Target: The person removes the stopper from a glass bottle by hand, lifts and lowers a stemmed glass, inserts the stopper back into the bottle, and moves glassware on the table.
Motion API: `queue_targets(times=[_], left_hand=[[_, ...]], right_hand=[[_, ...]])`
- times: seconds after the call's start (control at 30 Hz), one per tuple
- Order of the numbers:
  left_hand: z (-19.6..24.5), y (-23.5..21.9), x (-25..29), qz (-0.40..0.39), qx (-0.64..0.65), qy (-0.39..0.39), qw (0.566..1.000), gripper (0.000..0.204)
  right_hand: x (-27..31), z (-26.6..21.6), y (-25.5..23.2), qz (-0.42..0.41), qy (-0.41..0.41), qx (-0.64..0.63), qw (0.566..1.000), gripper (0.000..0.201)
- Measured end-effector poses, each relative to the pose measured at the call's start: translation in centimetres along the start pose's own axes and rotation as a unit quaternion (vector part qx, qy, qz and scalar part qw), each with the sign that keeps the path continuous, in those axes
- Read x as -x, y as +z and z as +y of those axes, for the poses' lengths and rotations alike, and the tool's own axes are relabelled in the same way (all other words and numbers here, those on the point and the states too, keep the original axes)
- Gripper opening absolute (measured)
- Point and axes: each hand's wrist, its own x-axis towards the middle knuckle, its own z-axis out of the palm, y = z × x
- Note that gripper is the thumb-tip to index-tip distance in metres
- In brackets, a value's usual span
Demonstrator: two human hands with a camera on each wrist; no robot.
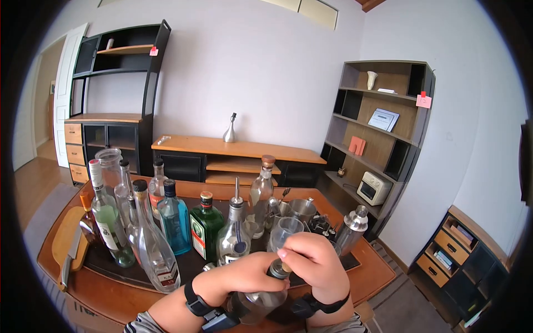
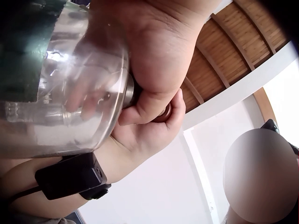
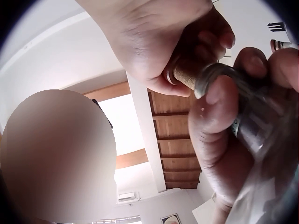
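A clear glass bottle [image 1: 258, 306] [image 2: 70, 107] is held low at the table's near edge. My left hand [image 1: 247, 272] [image 2: 159, 51] [image 3: 217, 135] grips its neck, fingers and thumb curled round the glass just below the rim. My right hand [image 1: 317, 262] [image 3: 145, 42] [image 2: 145, 140] pinches the top of a cork stopper [image 3: 186, 73] [image 1: 286, 267] at the bottle's mouth. Part of the cork's side shows above the rim in the right wrist view; how deep it sits is hidden. A dark green label [image 2: 25, 56] covers part of the bottle.
Several bottles stand on the wooden table [image 1: 89, 277] beyond my hands, including a green bottle [image 1: 205, 230] and a blue bottle [image 1: 175, 225]. A knife [image 1: 70, 258] lies on a board [image 1: 60, 241] at the left. A shaker [image 1: 352, 230] and glasses stand at the right.
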Motion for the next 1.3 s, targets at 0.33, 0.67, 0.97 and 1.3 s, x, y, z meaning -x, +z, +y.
queue_targets(times=[0.33,0.67,0.97,1.3], left_hand=[[0.3,-0.3,0.2,0.009,0.042,-0.024,0.999,0.022],[-0.7,-0.9,-0.1,0.023,0.099,-0.032,0.994,0.017],[0.0,-0.8,-0.1,0.042,0.105,-0.024,0.993,0.012],[1.0,-0.2,0.8,0.04,0.087,-0.037,0.995,0.015]], right_hand=[[-1.3,1.9,1.1,-0.053,-0.004,-0.013,0.999,0.024],[-2.8,4.4,1.9,-0.094,-0.052,-0.125,0.986,0.013],[-3.4,5.7,2.1,-0.177,-0.023,-0.267,0.947,0.016],[-2.8,4.0,2.0,-0.179,-0.099,-0.082,0.975,0.013]])
